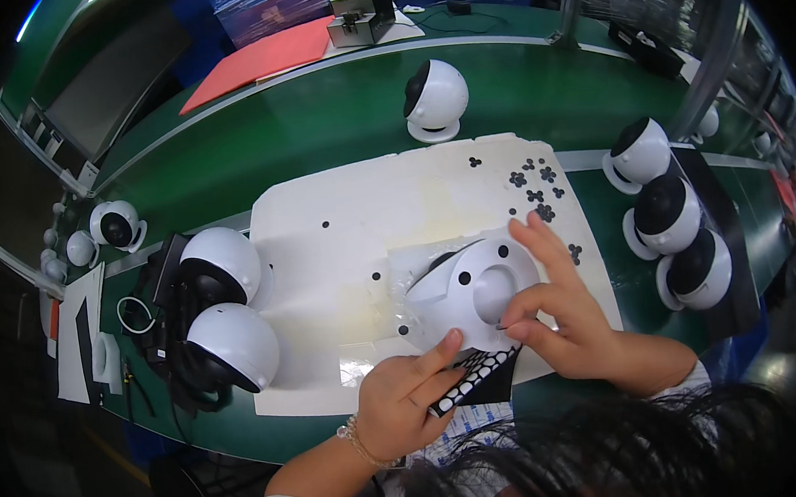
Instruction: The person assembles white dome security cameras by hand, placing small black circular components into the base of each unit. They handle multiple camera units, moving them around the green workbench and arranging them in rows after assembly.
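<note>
A white device housing with a ring-shaped base [440,316] lies on a clear plastic bag [400,271] in front of me. Black round pads sit on the ring, two of them plain at its far side. My left hand [398,401] grips a black backing sheet with rows of white dots [476,379], its thumb against the housing's near edge. At the ring's near right side, my right hand [565,324] pinches a small dark pad [503,326] between thumb and forefinger, its other fingers raised. The fingertips partly hide that pad.
A cream work sheet [320,319] covers the green bench, with loose black pads and clusters [545,212] on it. White ball-shaped cameras stand left [231,345], at the back [443,96] and right [700,273]. Farther off are a red sheet [265,59] and a metal box [362,20].
</note>
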